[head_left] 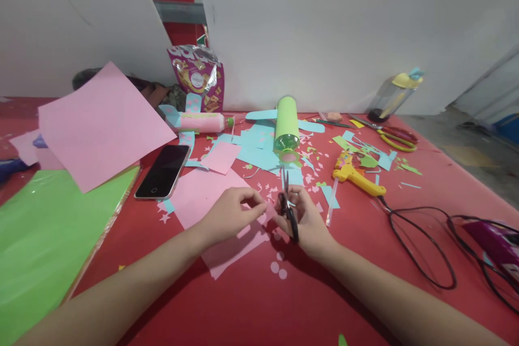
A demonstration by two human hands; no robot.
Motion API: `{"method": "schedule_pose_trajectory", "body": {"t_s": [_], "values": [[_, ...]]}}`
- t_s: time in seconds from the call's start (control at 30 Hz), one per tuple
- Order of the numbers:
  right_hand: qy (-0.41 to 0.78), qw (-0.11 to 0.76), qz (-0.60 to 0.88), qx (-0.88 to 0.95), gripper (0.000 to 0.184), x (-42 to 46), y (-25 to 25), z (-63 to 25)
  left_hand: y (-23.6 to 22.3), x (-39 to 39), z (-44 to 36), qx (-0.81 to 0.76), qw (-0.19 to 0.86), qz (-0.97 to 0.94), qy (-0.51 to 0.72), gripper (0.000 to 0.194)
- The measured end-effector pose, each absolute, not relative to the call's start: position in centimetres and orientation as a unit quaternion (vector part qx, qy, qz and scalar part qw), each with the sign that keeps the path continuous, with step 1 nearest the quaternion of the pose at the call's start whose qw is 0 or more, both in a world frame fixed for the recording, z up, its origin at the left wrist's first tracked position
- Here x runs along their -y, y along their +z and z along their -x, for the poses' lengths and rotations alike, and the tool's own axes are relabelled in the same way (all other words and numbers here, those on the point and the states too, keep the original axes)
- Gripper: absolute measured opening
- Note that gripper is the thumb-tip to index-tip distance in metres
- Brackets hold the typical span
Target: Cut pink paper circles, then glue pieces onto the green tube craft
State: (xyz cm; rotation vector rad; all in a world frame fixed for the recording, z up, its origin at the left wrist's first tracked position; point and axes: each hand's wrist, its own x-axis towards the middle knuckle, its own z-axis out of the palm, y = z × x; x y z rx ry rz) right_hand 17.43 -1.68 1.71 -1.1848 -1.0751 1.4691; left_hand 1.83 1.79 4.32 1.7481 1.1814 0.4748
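My right hand (306, 221) grips small black-handled scissors (287, 203), blades pointing away from me. My left hand (231, 213) pinches a small pink paper scrap (265, 211) right beside the scissors. Under both hands lie pink paper pieces (203, 192) and cut strips (233, 254) on the red table (243, 308). A few small pink paper circles (278, 270) lie just in front of my wrists.
A phone (163, 171) lies left of the hands. A large pink sheet (101, 124) and green sheets (44, 238) fill the left. A green-wrapped bottle (286, 127), pink-wrapped bottle (203, 121), snack bag (198, 75), yellow glue gun (357, 173) with black cable (421, 248), red-yellow scissors (395, 138) and water bottle (393, 94) sit farther back.
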Motion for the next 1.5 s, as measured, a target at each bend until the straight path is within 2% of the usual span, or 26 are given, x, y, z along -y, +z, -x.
{"method": "schedule_pose_trajectory", "body": {"t_s": [0.17, 0.6, 0.93, 1.5], "values": [[0.566, 0.521, 0.483, 0.418, 0.044, 1.4, 1.5, -17.5, 4.0, -1.5, -2.2, -0.495, 0.503, -0.676, 0.211, 0.018], [0.577, 0.545, 0.456, 0.404, 0.045, 1.3, 1.1, -17.7, 3.7, -1.4, -2.3, -0.457, 0.538, -0.687, 0.171, 0.021], [0.577, 0.537, 0.459, 0.411, 0.043, 1.5, 1.3, -17.7, 3.5, -1.2, -2.2, -0.454, 0.55, -0.68, 0.169, 0.03], [0.566, 0.531, 0.463, 0.43, 0.044, 1.5, 1.3, -17.6, 3.1, -1.3, -2.2, -0.453, 0.525, -0.7, 0.168, 0.033]]}}
